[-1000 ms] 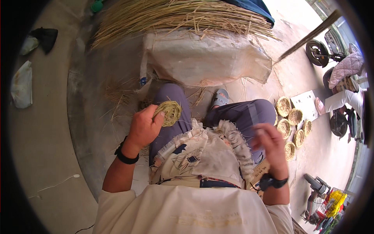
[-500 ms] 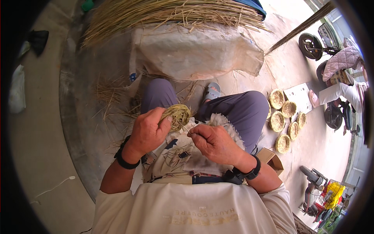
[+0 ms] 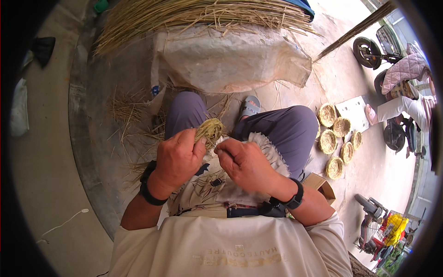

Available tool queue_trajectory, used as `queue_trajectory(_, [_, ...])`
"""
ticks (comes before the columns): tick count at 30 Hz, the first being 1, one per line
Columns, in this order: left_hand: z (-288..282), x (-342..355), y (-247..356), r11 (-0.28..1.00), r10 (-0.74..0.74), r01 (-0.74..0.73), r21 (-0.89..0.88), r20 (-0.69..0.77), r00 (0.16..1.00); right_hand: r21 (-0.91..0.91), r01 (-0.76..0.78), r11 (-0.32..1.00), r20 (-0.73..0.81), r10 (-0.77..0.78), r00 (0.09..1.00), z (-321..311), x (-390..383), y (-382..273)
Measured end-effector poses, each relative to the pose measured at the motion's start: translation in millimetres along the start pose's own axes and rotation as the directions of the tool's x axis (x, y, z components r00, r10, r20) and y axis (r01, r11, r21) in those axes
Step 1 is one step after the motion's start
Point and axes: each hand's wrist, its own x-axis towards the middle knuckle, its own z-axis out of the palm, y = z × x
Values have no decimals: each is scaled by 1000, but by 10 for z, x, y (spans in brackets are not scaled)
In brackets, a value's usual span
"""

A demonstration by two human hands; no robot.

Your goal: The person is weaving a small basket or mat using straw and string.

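Note:
Over my lap, a small bundle of coiled, woven straw point(image 3: 210, 129) is gripped by my left hand point(image 3: 182, 154), thumb on its near side and fingers closed around its left edge. My right hand point(image 3: 247, 164) is closed in a pinch just to the right of the bundle, close to my left thumb. A thin straw strand point(image 3: 215, 147) runs from the bundle to the right fingertips. Underneath both hands lies a pale patterned cloth apron point(image 3: 220, 189) with a frayed edge. The bundle's far underside and the right hand's curled fingers are partly hidden.
Ahead, long straw stalks point(image 3: 203, 18) lie on a whitish sheet point(image 3: 226, 60). Loose straw point(image 3: 127, 111) litters the floor at left. Several small round straw baskets point(image 3: 328, 141) stand at right, near a cardboard box point(image 3: 319, 185). Another person's leg point(image 3: 397, 109) and parked scooters point(image 3: 369, 221) are farther right.
My right hand has come in leftward and up toward the bundle, so the strand between the hands shows shorter. The bundle has tipped slightly in my left hand.

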Motion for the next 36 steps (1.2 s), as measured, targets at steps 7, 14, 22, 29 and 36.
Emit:
queue_trajectory(7, [71, 37, -48, 998, 66, -67, 5, 53, 996, 237, -287, 928, 198, 243, 950, -67, 79, 76])
queue_trajectory(14, [43, 61, -81, 991, 111, -110, 75, -2, 994, 228, -286, 931, 230, 233, 945, -34, 27, 64])
queue_trajectory(22, [70, -8, 4, 962, 254, -269, 38, 223, 941, -322, 97, 942, -127, -145, 981, -303, 204, 129])
queue_trajectory(29, [140, -10, 144, 931, 350, -364, 31, 206, 914, -336, 51, 940, 188, 13, 982, -144, 442, 440])
queue_trajectory(36, [161, -53, 141, 924, 382, -379, -57, 224, 897, 356, -244, 902, 93, 225, 970, -213, 366, 360])
